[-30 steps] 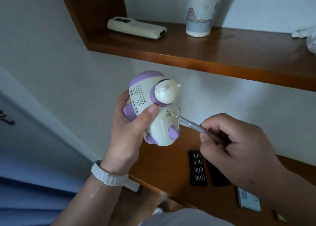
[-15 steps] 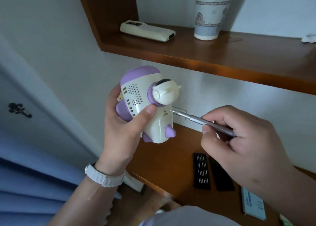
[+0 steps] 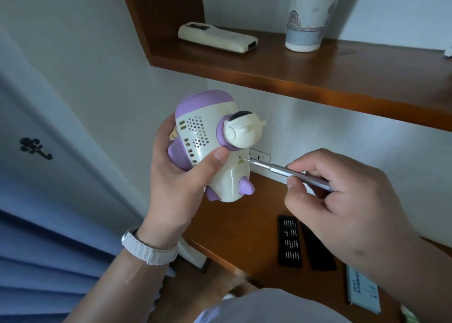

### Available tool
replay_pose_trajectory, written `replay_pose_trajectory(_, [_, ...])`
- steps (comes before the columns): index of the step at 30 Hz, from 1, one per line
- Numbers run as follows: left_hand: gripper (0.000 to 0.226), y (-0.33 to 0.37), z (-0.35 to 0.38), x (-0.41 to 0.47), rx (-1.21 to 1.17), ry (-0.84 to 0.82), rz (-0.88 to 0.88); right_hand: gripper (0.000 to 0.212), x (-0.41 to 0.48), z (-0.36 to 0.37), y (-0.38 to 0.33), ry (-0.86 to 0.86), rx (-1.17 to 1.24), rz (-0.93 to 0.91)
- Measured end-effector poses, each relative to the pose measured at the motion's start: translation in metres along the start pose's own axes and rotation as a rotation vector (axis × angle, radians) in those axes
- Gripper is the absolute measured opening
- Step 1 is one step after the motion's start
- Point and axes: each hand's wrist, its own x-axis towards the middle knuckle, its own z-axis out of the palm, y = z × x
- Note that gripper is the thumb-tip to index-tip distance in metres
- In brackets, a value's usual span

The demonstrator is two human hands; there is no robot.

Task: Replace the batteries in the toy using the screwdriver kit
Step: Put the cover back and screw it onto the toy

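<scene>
A cream and purple toy (image 3: 215, 146) is held up in the air, underside turned toward me, with my left hand (image 3: 176, 181) wrapped round its body and the thumb pressed on its speaker grille. My right hand (image 3: 342, 200) pinches a slim silver screwdriver (image 3: 288, 173). Its tip touches a small slot near the toy's base. On the wooden desk (image 3: 239, 237) below lie the black bit tray (image 3: 289, 240) and the kit's black lid (image 3: 318, 249).
A wooden shelf (image 3: 318, 78) above carries a white remote (image 3: 217, 38) and a patterned paper cup (image 3: 309, 17). A wall socket (image 3: 259, 156) sits behind the screwdriver. A pale blue box (image 3: 363, 291) lies on the desk at right. Blue fabric (image 3: 49, 261) fills the lower left.
The screwdriver tip pulled slightly away from the toy half a second ago and is back against the slot now. The toy has tilted a little in my left hand.
</scene>
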Motion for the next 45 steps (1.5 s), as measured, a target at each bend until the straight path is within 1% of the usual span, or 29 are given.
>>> replay_pose_trajectory(2, [0.088, 0.0, 0.0, -0.001, 0.031, -0.007, 0.014, 0.027, 0.0, 0.001, 0.0, -0.012, -0.015, 0.008])
replay_pose_trajectory(6, [0.076, -0.002, 0.002, -0.001, 0.073, -0.037, 0.032, 0.013, -0.001, 0.004, 0.003, -0.019, -0.049, 0.045])
replay_pose_trajectory(9, [0.072, -0.004, 0.003, -0.001, 0.078, -0.062, 0.036, 0.01, -0.002, 0.004, 0.005, -0.044, -0.034, 0.072])
replay_pose_trajectory(14, [0.075, -0.007, 0.004, -0.002, 0.077, -0.073, 0.028, 0.01, -0.003, 0.003, 0.003, -0.072, -0.064, 0.095])
replay_pose_trajectory(20, [0.076, -0.007, 0.005, -0.003, 0.127, -0.079, 0.05, 0.01, -0.002, 0.003, 0.005, -0.112, -0.045, 0.108])
replay_pose_trajectory(24, [0.078, -0.005, 0.007, -0.003, 0.146, -0.091, 0.068, 0.009, 0.001, 0.0, 0.007, -0.159, -0.047, 0.087])
replay_pose_trajectory(28, [0.078, -0.003, 0.01, -0.001, 0.137, -0.095, 0.063, 0.014, 0.006, -0.005, 0.01, -0.183, -0.053, 0.094])
replay_pose_trajectory(33, [0.081, -0.001, 0.012, 0.004, 0.143, -0.094, 0.068, 0.005, 0.013, -0.009, 0.011, -0.186, -0.042, 0.043])
replay_pose_trajectory(37, [0.081, 0.0, 0.016, 0.005, 0.138, -0.106, 0.084, 0.016, 0.016, -0.015, 0.013, -0.194, -0.058, 0.006])
replay_pose_trajectory(39, [0.075, 0.0, 0.017, 0.004, 0.133, -0.112, 0.092, 0.028, 0.017, -0.017, 0.014, -0.209, -0.068, -0.019])
replay_pose_trajectory(41, [0.073, 0.0, 0.019, 0.004, 0.134, -0.114, 0.091, 0.035, 0.017, -0.02, 0.014, -0.209, -0.062, -0.028])
replay_pose_trajectory(42, [0.073, -0.001, 0.019, 0.003, 0.134, -0.114, 0.087, 0.034, 0.017, -0.02, 0.015, -0.208, -0.06, -0.026])
replay_pose_trajectory(45, [0.072, -0.003, 0.023, 0.003, 0.13, -0.114, 0.072, 0.02, 0.017, -0.022, 0.015, -0.203, -0.079, -0.009])
